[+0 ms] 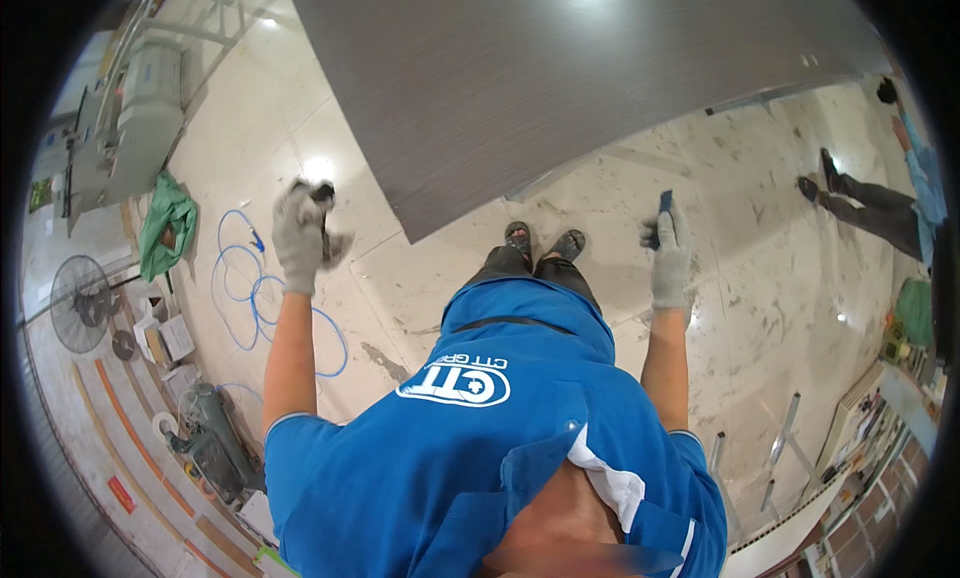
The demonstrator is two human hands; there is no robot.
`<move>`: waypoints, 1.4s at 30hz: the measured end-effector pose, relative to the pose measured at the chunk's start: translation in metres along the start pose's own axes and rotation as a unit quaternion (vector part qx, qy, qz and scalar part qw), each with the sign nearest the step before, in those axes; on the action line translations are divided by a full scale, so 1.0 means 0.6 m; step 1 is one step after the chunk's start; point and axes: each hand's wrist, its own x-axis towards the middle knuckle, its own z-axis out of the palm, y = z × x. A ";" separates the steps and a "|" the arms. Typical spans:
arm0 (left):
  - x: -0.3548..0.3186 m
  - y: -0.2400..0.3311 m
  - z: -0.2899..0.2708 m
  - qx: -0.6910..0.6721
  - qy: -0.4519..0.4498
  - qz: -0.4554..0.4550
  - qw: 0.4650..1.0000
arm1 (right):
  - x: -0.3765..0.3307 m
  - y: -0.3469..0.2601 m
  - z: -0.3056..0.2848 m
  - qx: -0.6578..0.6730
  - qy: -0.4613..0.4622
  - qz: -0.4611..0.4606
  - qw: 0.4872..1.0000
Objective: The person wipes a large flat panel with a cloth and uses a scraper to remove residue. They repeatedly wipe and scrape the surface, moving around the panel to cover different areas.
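Nearest are the two gloved hands, held wide apart on either side of the blue shirt. The left hand [296, 236] curls around a dark tool [322, 194], whose exact kind I cannot tell; it is off the left side of the panel's near corner. The right hand [672, 263] grips a small dark-blue piece [666, 202], perhaps a scraper or pad, out beyond the panel's near edge.

Past the sandals [569, 244] lies the broad, dark wood-grain panel [560, 78], its near corner pointing toward the person and its far part running out of view. Neither hand appears to touch it. The step looks like a pause with both tools ready; working on the panel would call for bringing the hands inward and forward over its near edge.

On the floor left of that corner lies a coiled blue hose [258, 288]. Farther left stand grey-green cylinders [212, 448], closed, contents hidden; pale boxes [176, 336], their insides unclear; and a green sack [165, 213] with a brownish patch at its opening. Off the panel's right end is another person [885, 220].
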 end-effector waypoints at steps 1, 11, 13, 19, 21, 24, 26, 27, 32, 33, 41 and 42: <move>0.041 0.029 0.017 -0.055 0.044 0.030 0.997 | 0.002 -0.002 0.004 0.035 0.006 0.010 0.999; 0.267 0.374 0.097 -0.040 0.039 0.247 0.967 | -0.047 -0.106 0.107 0.227 -0.107 0.014 0.968; 0.219 0.409 0.098 -0.282 -0.210 0.227 0.909 | -0.066 -0.130 0.149 0.163 -0.093 0.015 0.982; 0.163 0.368 0.123 -0.457 -0.463 0.165 0.741 | -0.123 -0.137 0.338 0.097 -0.003 0.004 0.995; 0.169 0.329 0.122 -0.456 -0.457 0.172 0.744 | -0.147 -0.122 0.387 0.088 0.024 0.008 0.996; 0.172 0.287 0.107 -0.446 -0.465 0.189 0.741 | -0.180 -0.100 0.443 0.115 0.062 0.022 0.991; 0.165 0.273 0.097 -0.394 -0.493 0.209 0.747 | -0.198 -0.093 0.458 0.113 0.077 0.013 0.991; 0.160 0.268 0.092 -0.370 -0.504 0.224 0.748 | -0.205 -0.090 0.461 0.096 0.076 0.003 0.992; 0.126 0.243 0.077 -0.406 -0.409 0.321 0.752 | -0.242 -0.085 0.451 0.024 0.072 -0.025 0.997; 0.117 0.240 0.074 -0.423 -0.401 0.314 0.750 | -0.252 -0.082 0.445 0.043 0.069 -0.022 0.996; 0.052 0.268 0.041 -0.560 -0.426 0.144 0.695 | -0.376 0.016 0.360 0.114 0.156 0.029 0.981; 0.049 0.272 0.038 -0.585 -0.436 0.094 0.677 | -0.389 0.033 0.350 0.108 0.201 0.060 0.972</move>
